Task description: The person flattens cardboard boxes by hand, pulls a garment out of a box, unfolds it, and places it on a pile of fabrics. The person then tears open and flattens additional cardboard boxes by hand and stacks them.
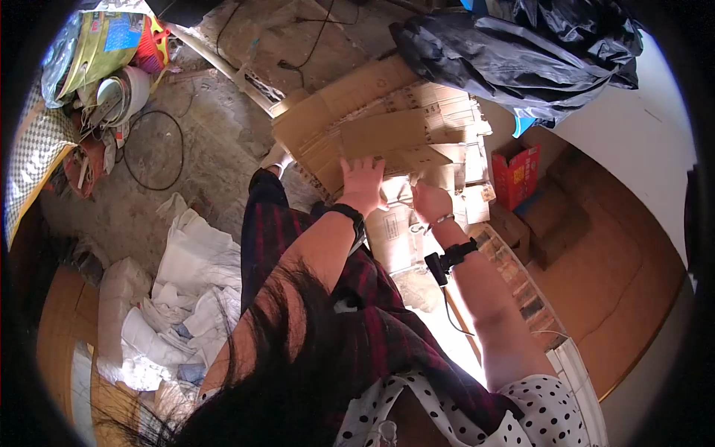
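Note:
Flattened cardboard [383, 132] lies in a stack of overlapping sheets and flaps in front of me. My left hand [363, 185] rests flat on it, fingers spread, with a dark band on the wrist. Just to its right, my right hand [432, 203] is curled closed at the edge of a cardboard flap [424, 165] and appears to grip it; its fingertips are partly hidden. A bracelet and a strapped black device [448, 261] with a cable are on my right forearm. Bright light falls on the lower cardboard [393, 235].
A black plastic bag [521, 63] lies beyond the cardboard on the right, with a red box [515, 175] below it. White cloths [190, 290] are heaped at my left. A cable loop [153, 149] and a white bucket [126, 93] are on the far-left floor.

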A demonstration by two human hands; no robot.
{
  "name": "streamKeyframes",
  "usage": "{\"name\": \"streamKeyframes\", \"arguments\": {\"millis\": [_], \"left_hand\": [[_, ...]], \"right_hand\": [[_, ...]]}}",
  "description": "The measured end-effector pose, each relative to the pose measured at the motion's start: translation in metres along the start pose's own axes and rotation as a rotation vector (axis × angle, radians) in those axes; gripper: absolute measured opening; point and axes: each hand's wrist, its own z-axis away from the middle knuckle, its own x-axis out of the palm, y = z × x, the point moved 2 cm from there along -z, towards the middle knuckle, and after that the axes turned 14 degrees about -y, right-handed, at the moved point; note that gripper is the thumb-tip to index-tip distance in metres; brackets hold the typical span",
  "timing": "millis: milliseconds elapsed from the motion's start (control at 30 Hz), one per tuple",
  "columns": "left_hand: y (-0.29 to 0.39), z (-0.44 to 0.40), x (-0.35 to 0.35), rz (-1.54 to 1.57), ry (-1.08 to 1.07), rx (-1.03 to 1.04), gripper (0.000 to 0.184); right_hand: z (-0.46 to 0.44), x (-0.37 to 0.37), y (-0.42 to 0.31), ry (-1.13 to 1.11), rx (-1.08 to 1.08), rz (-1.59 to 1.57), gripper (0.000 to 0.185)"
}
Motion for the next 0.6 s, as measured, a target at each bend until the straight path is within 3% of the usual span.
{"name": "streamKeyframes", "arguments": {"millis": [100,167,600], "left_hand": [[-0.001,0.001,0.002,0.025,0.035,0.027,0.107],[-0.002,0.001,0.002,0.031,0.028,0.023,0.107],[-0.003,-0.004,0.012,0.038,0.079,0.065,0.109]], "right_hand": [[0.003,0.000,-0.006,-0.067,0.078,0.040,0.031],[0.002,0.004,-0.005,0.045,0.100,-0.003,0.031],[-0.004,0.004,-0.009,0.005,0.071,0.071,0.031]]}}
